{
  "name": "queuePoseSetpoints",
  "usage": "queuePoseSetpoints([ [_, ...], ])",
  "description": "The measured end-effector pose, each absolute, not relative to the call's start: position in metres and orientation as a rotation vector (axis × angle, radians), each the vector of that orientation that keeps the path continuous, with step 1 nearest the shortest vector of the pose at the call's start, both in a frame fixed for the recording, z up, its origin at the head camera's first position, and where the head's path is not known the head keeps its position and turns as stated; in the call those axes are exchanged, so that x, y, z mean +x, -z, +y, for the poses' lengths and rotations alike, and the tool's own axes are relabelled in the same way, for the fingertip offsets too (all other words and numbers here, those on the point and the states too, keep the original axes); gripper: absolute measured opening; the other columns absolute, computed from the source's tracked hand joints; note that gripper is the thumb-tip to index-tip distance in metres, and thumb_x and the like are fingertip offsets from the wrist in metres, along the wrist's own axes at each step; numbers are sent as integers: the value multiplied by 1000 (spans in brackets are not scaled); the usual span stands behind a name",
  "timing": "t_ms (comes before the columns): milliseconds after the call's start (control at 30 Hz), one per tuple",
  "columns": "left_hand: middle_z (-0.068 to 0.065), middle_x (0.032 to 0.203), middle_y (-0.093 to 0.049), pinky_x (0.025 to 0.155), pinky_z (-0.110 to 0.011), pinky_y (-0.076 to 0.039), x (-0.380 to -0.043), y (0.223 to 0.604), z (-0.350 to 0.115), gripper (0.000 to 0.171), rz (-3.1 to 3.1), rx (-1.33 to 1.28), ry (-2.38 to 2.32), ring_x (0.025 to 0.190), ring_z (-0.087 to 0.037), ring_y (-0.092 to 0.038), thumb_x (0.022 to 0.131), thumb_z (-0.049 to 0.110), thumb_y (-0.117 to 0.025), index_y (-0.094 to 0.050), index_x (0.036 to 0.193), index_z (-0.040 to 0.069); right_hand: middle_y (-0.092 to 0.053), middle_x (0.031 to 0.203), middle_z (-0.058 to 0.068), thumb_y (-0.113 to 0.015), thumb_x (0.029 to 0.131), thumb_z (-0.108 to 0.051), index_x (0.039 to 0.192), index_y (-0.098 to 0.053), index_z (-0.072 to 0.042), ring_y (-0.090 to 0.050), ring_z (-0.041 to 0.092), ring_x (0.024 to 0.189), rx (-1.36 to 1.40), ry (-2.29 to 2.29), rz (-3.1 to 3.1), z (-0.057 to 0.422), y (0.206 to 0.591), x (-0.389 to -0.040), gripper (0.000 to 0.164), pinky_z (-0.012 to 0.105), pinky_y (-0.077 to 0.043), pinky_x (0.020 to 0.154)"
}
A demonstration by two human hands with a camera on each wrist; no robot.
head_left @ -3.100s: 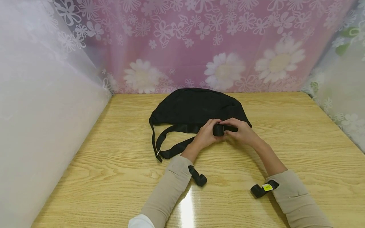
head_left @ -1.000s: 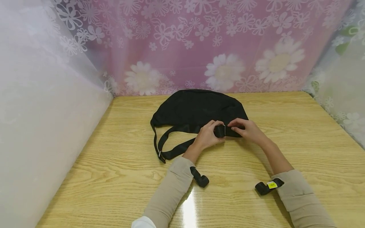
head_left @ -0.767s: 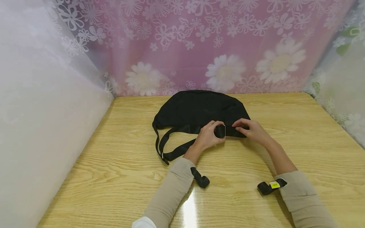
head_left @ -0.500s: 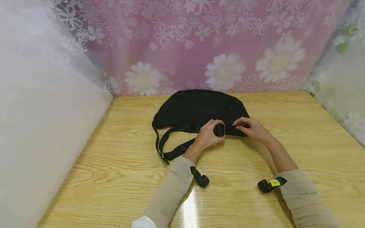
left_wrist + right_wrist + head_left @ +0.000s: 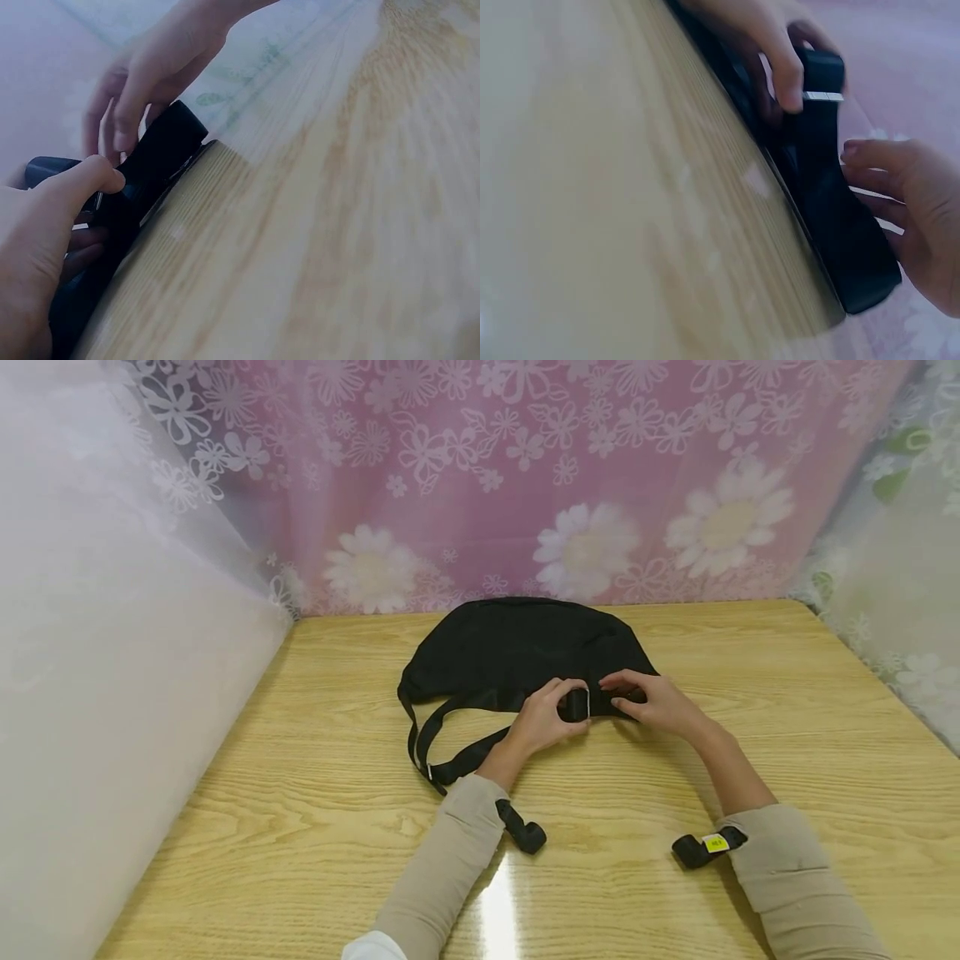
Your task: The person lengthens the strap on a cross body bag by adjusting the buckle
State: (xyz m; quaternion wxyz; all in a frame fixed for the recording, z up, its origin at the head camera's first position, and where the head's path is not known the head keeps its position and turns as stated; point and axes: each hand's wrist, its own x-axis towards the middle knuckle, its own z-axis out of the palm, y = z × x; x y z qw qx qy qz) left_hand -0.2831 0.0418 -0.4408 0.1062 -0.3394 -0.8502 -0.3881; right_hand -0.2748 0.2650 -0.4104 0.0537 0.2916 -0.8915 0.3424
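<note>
A black waist bag [image 5: 525,647] lies on the table with its webbing strap [image 5: 468,758] looped in front. My left hand [image 5: 542,714] pinches the strap at a silver metal slider [image 5: 588,702], thumb below and fingers above. The slider [image 5: 823,97] shows edge-on in the right wrist view, with strap folded behind it. Just to the right, my right hand [image 5: 656,700] has thumb and forefinger apart beside the strap. Its fingers [image 5: 877,180] lie along the strap's far side in the right wrist view; whether they touch it I cannot tell.
A second metal ring [image 5: 430,772] sits on the strap's left loop. Black bands [image 5: 528,837] stick out from both sleeves over the wooden table [image 5: 600,893]. A pink flowered curtain [image 5: 465,527] stands behind the bag, with pale sheets on both sides.
My right hand has let go of the strap near the slider and moved right, then slightly back left. My left hand has kept its grip at the slider.
</note>
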Motion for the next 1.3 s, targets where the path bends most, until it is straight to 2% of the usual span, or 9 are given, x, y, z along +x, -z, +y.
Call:
queuePoseSetpoints([
  [100, -1, 101, -53, 72, -16, -42, -283, 440, 41, 51, -2503, -1029, 1136, 85, -9, -52, 77, 26, -75, -55, 122, 16, -60, 109, 14, -60, 90, -7, 117, -58, -2, -56, 30, 99, 888, -1055, -2713, 254, 408, -274, 27, 45, -45, 81],
  [167, 0, 102, -53, 72, -16, -42, -284, 441, 41, 51, -2502, -1031, 1128, 85, -9, -52, 77, 26, -75, -54, 123, 16, -61, 105, 13, -60, 90, -9, 114, -59, -2, -58, 30, 96, 862, -1061, -2707, 249, 406, -274, 25, 46, -46, 80],
  [333, 0, 99, -53, 70, -15, -40, -284, 441, 41, 51, -2505, -1021, 1106, 80, -9, -50, 76, 24, -76, -54, 121, 16, -63, 91, 9, -61, 89, -5, 99, -64, -2, -61, 26, 84, 796, -1043, -2682, 245, 403, -272, 11, 41, -49, 73],
  [433, -1, 99, -53, 68, -16, -40, -283, 441, 41, 51, -2512, -1014, 1094, 79, -10, -49, 75, 22, -76, -54, 120, 16, -63, 88, 8, -62, 87, -2, 93, -65, -2, -61, 24, 81, 795, -1025, -2662, 245, 404, -271, 7, 39, -50, 70],
  [700, 0, 96, -52, 69, -15, -41, -283, 441, 44, 51, -2513, -979, 1108, 80, -9, -50, 74, 21, -76, -54, 120, 15, -62, 85, 6, -60, 88, -1, 92, -65, 0, -58, 20, 76, 788, -1006, -2646, 257, 407, -273, 6, 28, -48, 65],
  [867, 1, 94, -52, 73, -15, -41, -284, 441, 45, 51, -2511, -950, 1156, 84, -8, -52, 73, 19, -77, -54, 119, 16, -62, 83, 7, -59, 88, -1, 90, -65, 2, -56, 20, 73, 714, -971, -2697, 271, 407, -272, 6, 26, -45, 63],
  [1100, 0, 95, -52, 74, -14, -41, -284, 442, 44, 51, -2504, -952, 1173, 84, -8, -53, 74, 18, -77, -54, 119, 16, -62, 86, 8, -60, 89, -3, 94, -64, 1, -57, 23, 76, 731, -909, -2760, 274, 404, -272, 7, 36, -48, 66],
  [1300, 0, 95, -53, 75, -12, -41, -284, 443, 44, 49, -2499, -1001, 1175, 84, -7, -54, 76, 19, -76, -54, 119, 15, -62, 102, 14, -60, 90, -8, 108, -62, 1, -58, 30, 94, 802, -943, -2806, 260, 404, -271, 20, 44, -46, 81],
])
